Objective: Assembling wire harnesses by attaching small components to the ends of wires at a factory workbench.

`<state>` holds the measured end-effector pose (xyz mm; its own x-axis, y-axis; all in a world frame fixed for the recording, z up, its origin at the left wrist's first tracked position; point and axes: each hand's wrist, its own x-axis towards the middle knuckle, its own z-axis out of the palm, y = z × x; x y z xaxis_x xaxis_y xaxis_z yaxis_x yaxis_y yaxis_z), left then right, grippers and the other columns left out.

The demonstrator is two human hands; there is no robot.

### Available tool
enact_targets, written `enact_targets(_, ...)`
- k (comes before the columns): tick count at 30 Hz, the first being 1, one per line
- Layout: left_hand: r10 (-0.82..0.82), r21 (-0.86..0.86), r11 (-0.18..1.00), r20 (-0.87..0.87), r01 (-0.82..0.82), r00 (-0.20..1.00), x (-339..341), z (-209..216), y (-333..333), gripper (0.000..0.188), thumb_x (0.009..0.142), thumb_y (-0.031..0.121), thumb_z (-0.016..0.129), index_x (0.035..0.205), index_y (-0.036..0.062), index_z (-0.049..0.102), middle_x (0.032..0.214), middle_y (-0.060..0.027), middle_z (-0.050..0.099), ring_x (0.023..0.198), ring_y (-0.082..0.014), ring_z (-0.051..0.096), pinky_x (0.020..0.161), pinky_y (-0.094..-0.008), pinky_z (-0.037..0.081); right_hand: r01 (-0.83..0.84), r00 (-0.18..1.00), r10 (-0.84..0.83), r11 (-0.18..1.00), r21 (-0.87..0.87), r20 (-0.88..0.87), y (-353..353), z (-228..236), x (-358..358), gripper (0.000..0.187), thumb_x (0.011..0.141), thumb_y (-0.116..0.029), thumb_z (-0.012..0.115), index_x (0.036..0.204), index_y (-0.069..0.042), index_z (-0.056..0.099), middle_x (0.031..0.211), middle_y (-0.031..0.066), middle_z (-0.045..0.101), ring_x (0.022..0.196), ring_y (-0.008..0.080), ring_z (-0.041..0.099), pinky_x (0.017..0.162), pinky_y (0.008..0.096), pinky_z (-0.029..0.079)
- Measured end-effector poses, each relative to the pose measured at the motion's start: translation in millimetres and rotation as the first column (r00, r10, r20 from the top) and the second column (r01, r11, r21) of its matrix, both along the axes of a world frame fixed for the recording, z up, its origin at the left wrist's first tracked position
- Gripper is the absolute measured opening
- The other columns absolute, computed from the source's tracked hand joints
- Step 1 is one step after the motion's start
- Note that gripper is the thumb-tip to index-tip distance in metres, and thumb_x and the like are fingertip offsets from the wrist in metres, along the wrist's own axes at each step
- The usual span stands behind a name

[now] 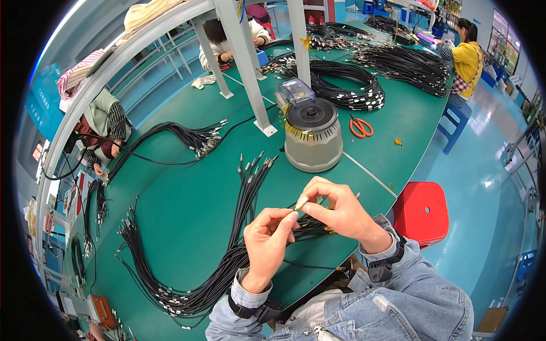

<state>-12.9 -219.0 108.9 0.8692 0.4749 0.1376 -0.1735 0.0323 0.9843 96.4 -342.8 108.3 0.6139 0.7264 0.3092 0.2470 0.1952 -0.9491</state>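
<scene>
Above the near edge of the green table, my hands meet at one black cable end (301, 202) with a light-coloured tip and a bit of yellow on it. My left hand (267, 243) pinches the cable between thumb and fingertips. Close beside it, my right hand (340, 211) is closed at the tip with thumb and forefinger. Fingers partly cover the piece. Beneath my hands lies a curved bundle of black cables (219, 273) with metal ends and white labels. Beyond them stands a round grey tape dispenser (313, 142) with a black turntable top.
Orange-handled scissors (361, 127) lie right of the dispenser. More cable bundles (401, 65) cover the far table (193, 213). A white metal post (244, 68) rises behind the dispenser. A red stool (422, 213) stands at the right. Several people (469, 59) sit around the table.
</scene>
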Motion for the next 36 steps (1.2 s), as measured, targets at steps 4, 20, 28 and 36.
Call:
enact_targets(4, 0.096, 0.168, 0.980, 0.091, -0.111, 0.991, 1, -9, -4, 0.008, 0.086, 0.006, 0.057, 0.084, -0.0019, 0.058, 0.065, -0.0061, 0.061, 0.048, -0.0060, 0.051, 0.043, -0.0177, 0.038, 0.008, 1.000, -0.008, 1.000, 0.011, -0.002, 2, 0, -3, 0.008, 0.082, -0.007, 0.060, 0.085, 0.000, 0.060, 0.084, 0.0045, 0.054, 0.078, 0.0105, 0.051, 0.069, 0.0236, 0.040)
enact_targets(20, 0.094, 0.027, 0.995, 0.027, -0.095, 0.995, 0, -13, 0, 0.016, 0.091, 0.013, 0.052, 0.085, -0.0009, 0.054, 0.060, -0.0054, 0.058, 0.044, -0.0050, 0.047, 0.040, -0.0172, 0.037, 0.093, 0.995, -0.091, 0.994, 0.050, -0.042, 12, -2, -17, 0.018, 0.081, -0.008, 0.062, 0.095, 0.002, 0.057, 0.087, 0.0037, 0.053, 0.080, 0.0108, 0.050, 0.075, 0.0256, 0.041)
enact_targets(28, 0.077, 0.024, 0.997, 0.034, -0.078, 0.996, -1, -13, -1, 0.016, 0.092, 0.014, 0.050, 0.085, 0.0001, 0.054, 0.059, -0.0045, 0.057, 0.043, -0.0043, 0.045, 0.039, -0.0168, 0.034, 0.099, 0.994, -0.095, 0.993, 0.068, -0.054, 15, -3, -19, 0.011, 0.081, -0.008, 0.063, 0.084, 0.002, 0.059, 0.083, 0.0038, 0.053, 0.078, 0.0105, 0.050, 0.071, 0.0248, 0.040)
enact_targets(36, 0.022, -0.082, 0.996, 0.017, -0.020, 1.000, -2, -9, -2, 0.020, 0.094, 0.017, 0.047, 0.084, 0.0022, 0.056, 0.055, -0.0019, 0.053, 0.040, -0.0036, 0.039, 0.037, -0.0168, 0.028, 0.083, 0.993, -0.072, 0.990, 0.112, -0.095, 17, -6, -18, 0.010, 0.082, -0.007, 0.062, 0.080, 0.002, 0.059, 0.082, 0.0039, 0.054, 0.076, 0.0104, 0.049, 0.069, 0.0244, 0.039)
